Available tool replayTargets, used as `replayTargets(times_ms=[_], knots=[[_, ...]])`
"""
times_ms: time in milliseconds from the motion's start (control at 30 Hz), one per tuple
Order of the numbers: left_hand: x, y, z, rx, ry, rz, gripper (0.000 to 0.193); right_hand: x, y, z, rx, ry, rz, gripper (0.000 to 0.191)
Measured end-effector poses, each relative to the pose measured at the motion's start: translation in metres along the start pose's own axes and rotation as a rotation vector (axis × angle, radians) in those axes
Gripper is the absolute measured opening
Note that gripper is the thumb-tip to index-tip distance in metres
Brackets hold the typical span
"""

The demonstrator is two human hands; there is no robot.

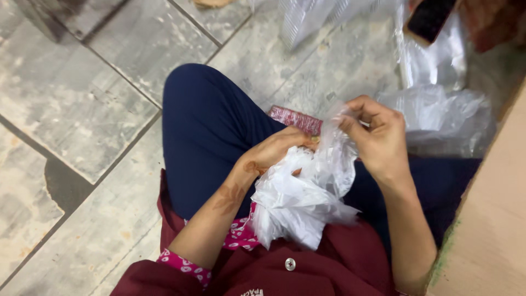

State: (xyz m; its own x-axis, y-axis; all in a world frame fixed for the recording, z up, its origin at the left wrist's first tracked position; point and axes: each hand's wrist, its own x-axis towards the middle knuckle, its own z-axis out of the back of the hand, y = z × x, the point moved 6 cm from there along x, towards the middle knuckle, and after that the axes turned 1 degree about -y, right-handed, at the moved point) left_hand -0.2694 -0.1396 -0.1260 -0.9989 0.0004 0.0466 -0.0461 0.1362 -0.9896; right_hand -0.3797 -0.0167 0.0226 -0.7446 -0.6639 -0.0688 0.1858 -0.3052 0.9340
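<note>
Clear plastic bags (301,192) lie bunched in the lap of a person seated cross-legged on the grey tiled floor (82,109), and both hands work at them. The left hand (276,149) rests on top of the bundle with its fingers closed on the film, while the right hand (375,134) pinches one thin sheet's upper edge and holds it raised. Further plastic wrapping (444,118) lies just beyond the right hand, and a red packet (296,118) shows behind the left.

The floor (82,98) was grey stone tiles, worn and stained, with dark joints. A pale wooden board (493,219) stood at the right edge. Light was soft, even.
</note>
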Motion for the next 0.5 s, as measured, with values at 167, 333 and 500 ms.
replayTargets(times_ms=[167,333,500], knots=[[0.013,-0.005,-0.003,-0.325,-0.100,0.147,0.029,0.003,-0.024,-0.006,0.129,0.016,-0.047,0.011],[0.017,-0.023,-0.001,-0.347,-0.279,0.052,0.039,-0.003,-0.028,-0.020,-0.124,-0.041,-0.091,0.015],[0.015,-0.042,0.007,-0.189,-0.408,-0.089,0.022,-0.009,-0.013,-0.021,-0.322,-0.127,0.110,0.012]])
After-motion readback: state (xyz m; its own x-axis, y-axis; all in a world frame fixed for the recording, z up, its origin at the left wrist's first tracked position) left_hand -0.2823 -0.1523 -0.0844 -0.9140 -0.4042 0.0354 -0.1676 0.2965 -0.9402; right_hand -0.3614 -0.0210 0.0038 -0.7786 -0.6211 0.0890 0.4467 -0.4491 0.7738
